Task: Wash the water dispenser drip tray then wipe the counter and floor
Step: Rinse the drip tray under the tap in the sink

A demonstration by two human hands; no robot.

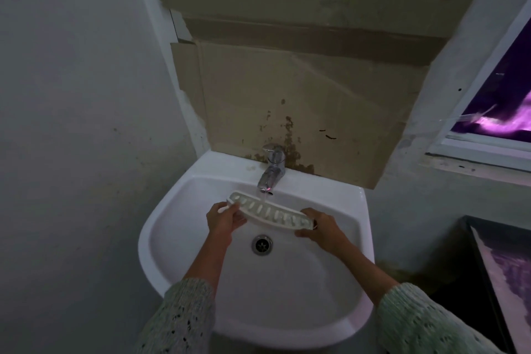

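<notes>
A long white slotted drip tray (270, 211) is held level over the white sink (161, 227), just under the chrome tap (271, 171). Water runs from the spout onto the tray's middle. My left hand (225, 220) grips the tray's left end, thumb on top. My right hand (321, 228) holds the right end from below and behind. Both forearms wear pale knitted sleeves.
The drain (262, 244) lies below the tray in the basin. Stained cardboard (301, 100) covers the wall behind the tap. A window frame (488, 149) is at the right, and a dark framed panel (494, 273) leans low on the right.
</notes>
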